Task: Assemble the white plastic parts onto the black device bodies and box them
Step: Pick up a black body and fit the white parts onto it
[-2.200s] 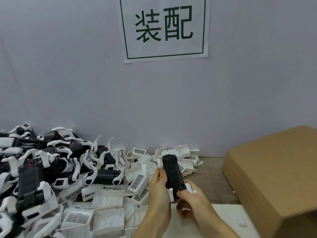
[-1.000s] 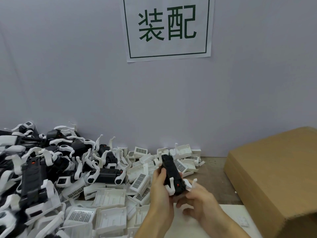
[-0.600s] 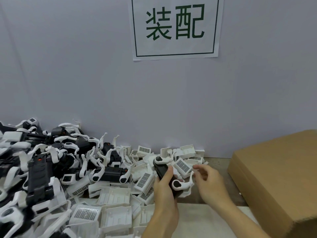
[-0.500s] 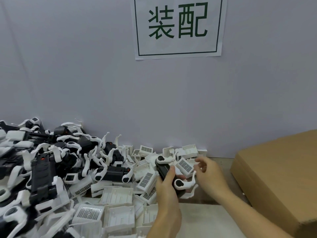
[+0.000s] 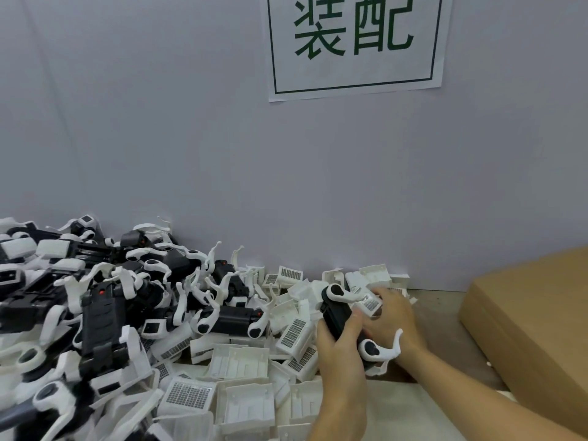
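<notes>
My left hand (image 5: 342, 351) grips a black device body (image 5: 337, 315) with a white curved clip at each end; one clip (image 5: 380, 350) sticks out below my fingers. My right hand (image 5: 389, 316) is just right of the device and pinches a small white grille part (image 5: 369, 302) against it. A heap of loose white grille parts (image 5: 241, 361) lies in front of and left of my hands. Several black bodies with white clips (image 5: 101, 300) are piled at the far left.
A closed brown cardboard box (image 5: 528, 316) stands at the right, its corner close to my right forearm. A grey wall with a white paper sign (image 5: 353, 43) rises just behind the piles. A pale mat (image 5: 404, 412) covers the table near me.
My right hand let go of the device's lower end, reached to the white parts at the back and came back holding a small grille part. The left hand turned the device, clips now showing.
</notes>
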The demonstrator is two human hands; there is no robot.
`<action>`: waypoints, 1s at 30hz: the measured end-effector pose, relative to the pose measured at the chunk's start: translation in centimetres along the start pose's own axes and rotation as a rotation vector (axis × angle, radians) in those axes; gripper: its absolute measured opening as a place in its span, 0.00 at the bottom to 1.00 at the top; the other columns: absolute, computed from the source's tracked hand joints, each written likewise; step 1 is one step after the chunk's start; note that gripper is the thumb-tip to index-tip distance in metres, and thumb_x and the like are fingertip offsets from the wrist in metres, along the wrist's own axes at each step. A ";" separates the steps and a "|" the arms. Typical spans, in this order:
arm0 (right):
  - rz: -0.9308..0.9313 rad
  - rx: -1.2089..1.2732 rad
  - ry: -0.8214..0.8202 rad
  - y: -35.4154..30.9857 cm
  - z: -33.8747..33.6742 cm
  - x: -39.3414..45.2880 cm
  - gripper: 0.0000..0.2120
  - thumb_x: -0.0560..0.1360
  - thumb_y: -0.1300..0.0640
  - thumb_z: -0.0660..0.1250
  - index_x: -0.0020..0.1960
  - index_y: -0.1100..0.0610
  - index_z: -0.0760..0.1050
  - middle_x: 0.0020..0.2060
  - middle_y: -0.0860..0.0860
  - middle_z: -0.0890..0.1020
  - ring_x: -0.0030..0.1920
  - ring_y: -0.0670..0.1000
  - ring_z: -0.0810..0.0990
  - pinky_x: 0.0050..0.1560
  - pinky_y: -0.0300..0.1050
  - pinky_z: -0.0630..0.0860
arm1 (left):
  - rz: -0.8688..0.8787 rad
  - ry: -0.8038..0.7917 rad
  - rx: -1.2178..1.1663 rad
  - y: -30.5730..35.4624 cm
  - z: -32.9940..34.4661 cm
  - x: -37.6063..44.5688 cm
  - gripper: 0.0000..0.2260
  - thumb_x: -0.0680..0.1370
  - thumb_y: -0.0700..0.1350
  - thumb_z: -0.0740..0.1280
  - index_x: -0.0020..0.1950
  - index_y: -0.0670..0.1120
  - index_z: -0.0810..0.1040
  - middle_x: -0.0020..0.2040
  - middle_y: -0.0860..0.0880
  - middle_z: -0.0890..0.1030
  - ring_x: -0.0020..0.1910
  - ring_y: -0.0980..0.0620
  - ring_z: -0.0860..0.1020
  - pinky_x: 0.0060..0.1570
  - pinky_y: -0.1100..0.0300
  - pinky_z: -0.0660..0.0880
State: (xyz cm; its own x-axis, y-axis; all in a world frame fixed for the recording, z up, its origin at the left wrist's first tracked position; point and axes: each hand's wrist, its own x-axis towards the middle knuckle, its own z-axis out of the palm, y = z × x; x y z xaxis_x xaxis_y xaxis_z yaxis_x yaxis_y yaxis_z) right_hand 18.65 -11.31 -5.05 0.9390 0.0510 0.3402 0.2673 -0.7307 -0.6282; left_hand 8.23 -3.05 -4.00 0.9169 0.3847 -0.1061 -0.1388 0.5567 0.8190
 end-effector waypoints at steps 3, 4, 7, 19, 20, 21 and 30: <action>0.030 0.135 0.091 -0.2 -0.6 -1.1 0.19 0.70 0.55 0.73 0.59 0.49 0.74 0.46 0.46 0.82 0.48 0.50 0.80 0.52 0.52 0.78 | 0.018 0.010 0.017 -0.1 -0.1 0.1 0.09 0.78 0.45 0.71 0.56 0.44 0.79 0.42 0.44 0.84 0.41 0.48 0.83 0.41 0.53 0.80; 0.034 0.191 0.104 0.0 -1.0 -1.5 0.21 0.70 0.56 0.73 0.61 0.50 0.74 0.46 0.45 0.82 0.47 0.49 0.80 0.50 0.49 0.79 | 0.020 0.016 0.020 -0.2 -0.1 0.1 0.08 0.78 0.45 0.71 0.55 0.44 0.79 0.41 0.45 0.83 0.40 0.48 0.82 0.40 0.53 0.80; 0.023 0.307 0.148 0.6 -2.3 -2.4 0.22 0.71 0.59 0.76 0.62 0.50 0.73 0.48 0.45 0.82 0.47 0.43 0.81 0.44 0.37 0.77 | 0.040 0.038 0.041 -0.2 -0.3 0.2 0.05 0.77 0.43 0.72 0.52 0.47 0.80 0.37 0.48 0.83 0.38 0.48 0.82 0.38 0.54 0.80; -0.074 0.506 0.341 0.8 -5.9 -10.1 0.17 0.69 0.53 0.78 0.53 0.42 0.75 0.42 0.34 0.84 0.39 0.37 0.82 0.37 0.25 0.73 | 0.097 0.038 0.190 -0.2 -0.2 -0.5 0.09 0.75 0.44 0.75 0.53 0.51 0.79 0.46 0.49 0.86 0.45 0.49 0.85 0.42 0.56 0.80; -0.101 0.503 0.330 0.6 -5.9 -10.4 0.16 0.70 0.52 0.77 0.52 0.40 0.74 0.43 0.32 0.83 0.39 0.38 0.82 0.36 0.25 0.73 | 0.102 0.027 0.217 -0.2 -0.2 -0.6 0.09 0.75 0.45 0.75 0.53 0.50 0.79 0.47 0.48 0.86 0.46 0.48 0.85 0.45 0.52 0.82; -0.129 0.495 0.325 0.3 -5.8 -10.6 0.16 0.70 0.51 0.76 0.51 0.39 0.74 0.44 0.31 0.83 0.40 0.39 0.82 0.37 0.25 0.72 | 0.115 0.019 0.249 -0.2 -0.2 -0.6 0.10 0.75 0.45 0.75 0.53 0.50 0.79 0.47 0.48 0.86 0.47 0.48 0.85 0.49 0.49 0.82; -0.197 0.389 0.263 0.3 -5.3 -10.1 0.17 0.73 0.51 0.73 0.60 0.48 0.78 0.48 0.40 0.79 0.51 0.38 0.77 0.48 0.28 0.72 | -0.030 -0.100 0.216 -0.1 0.1 -0.8 0.09 0.83 0.42 0.61 0.58 0.45 0.79 0.46 0.46 0.87 0.43 0.48 0.86 0.35 0.55 0.79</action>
State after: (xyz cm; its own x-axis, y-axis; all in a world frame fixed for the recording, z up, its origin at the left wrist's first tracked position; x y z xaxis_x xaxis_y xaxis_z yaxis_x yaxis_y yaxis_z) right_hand 8.08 -15.62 -4.96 0.7896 -0.0471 0.6118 0.5417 -0.4146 -0.7312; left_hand 7.52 -3.49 -3.98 0.9534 0.2896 -0.0849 -0.0373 0.3922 0.9191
